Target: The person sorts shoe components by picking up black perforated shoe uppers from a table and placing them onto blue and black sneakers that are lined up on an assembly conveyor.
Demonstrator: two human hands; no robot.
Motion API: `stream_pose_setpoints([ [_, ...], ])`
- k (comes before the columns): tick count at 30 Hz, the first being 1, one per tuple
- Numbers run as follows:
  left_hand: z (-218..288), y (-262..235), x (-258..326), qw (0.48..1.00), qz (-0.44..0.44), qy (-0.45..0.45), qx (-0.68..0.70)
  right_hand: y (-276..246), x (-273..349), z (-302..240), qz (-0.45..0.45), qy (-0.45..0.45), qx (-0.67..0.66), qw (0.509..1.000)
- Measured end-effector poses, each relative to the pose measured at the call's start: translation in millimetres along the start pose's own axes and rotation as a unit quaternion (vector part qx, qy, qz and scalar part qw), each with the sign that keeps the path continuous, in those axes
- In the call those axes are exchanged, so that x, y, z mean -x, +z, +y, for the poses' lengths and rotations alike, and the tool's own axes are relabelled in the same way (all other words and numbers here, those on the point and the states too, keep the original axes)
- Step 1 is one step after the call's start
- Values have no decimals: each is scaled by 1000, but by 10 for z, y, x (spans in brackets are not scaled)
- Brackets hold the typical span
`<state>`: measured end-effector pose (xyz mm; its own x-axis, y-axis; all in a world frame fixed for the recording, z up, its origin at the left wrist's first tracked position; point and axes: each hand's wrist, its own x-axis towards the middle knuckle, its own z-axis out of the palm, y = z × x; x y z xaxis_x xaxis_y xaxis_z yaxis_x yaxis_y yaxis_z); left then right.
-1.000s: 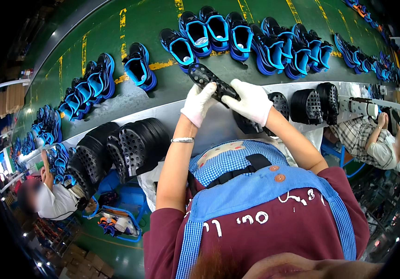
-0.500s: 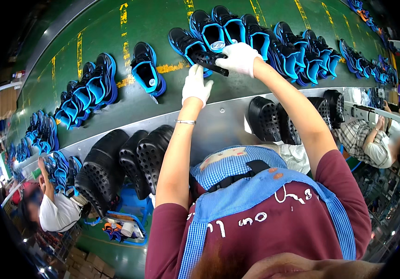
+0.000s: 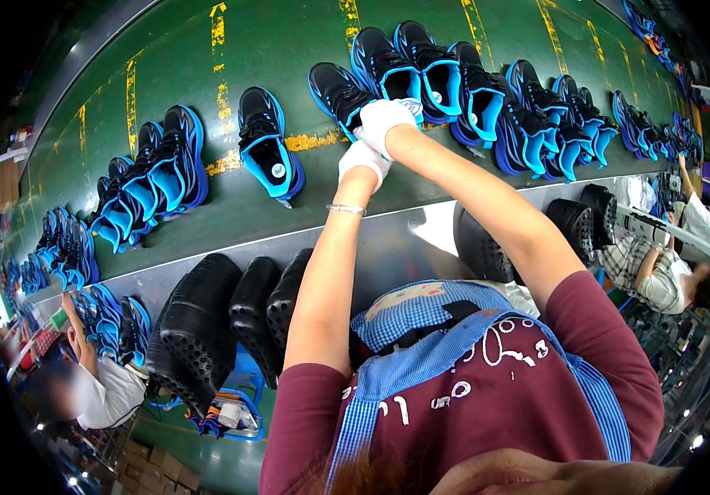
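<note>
Both my hands wear white gloves and meet at one black and blue sneaker (image 3: 340, 96) on the green surface. My right hand (image 3: 385, 125) is curled over the shoe's opening, its fingertips out of sight inside or behind it. Just below, my left hand (image 3: 363, 162) is closed at the heel end, mostly covered by the right wrist. The black perforated insole is hidden now. Close on the right stand more sneakers (image 3: 384, 70) of the same kind. A single sneaker (image 3: 270, 148) sits apart on the left, toe pointing away.
Stacks of black perforated insoles (image 3: 198, 309) lie along the metal ledge (image 3: 388, 239) on the left, with further insoles (image 3: 571, 221) on the right. Sneaker rows (image 3: 157, 165) line the green table (image 3: 289, 41). Other people (image 3: 108, 396) sit at both sides.
My right hand has moved left and down over the sneaker's opening, and the black insole it held has gone from sight. My left hand has closed in at the heel.
</note>
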<state>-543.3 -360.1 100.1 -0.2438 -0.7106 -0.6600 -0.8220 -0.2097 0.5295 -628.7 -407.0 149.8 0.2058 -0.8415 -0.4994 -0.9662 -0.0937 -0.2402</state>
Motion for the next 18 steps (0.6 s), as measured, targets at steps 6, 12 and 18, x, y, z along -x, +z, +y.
stream_pose_setpoints([
  [6,-24,85,-79,1000,11,20,-2,163,-186,75,45,-32,-41,998],
  [12,62,36,56,998,30,-44,-36,217,-170,61,43,-24,-36,998],
  [18,248,-73,316,993,71,-73,-65,49,23,173,14,-73,-118,990],
])
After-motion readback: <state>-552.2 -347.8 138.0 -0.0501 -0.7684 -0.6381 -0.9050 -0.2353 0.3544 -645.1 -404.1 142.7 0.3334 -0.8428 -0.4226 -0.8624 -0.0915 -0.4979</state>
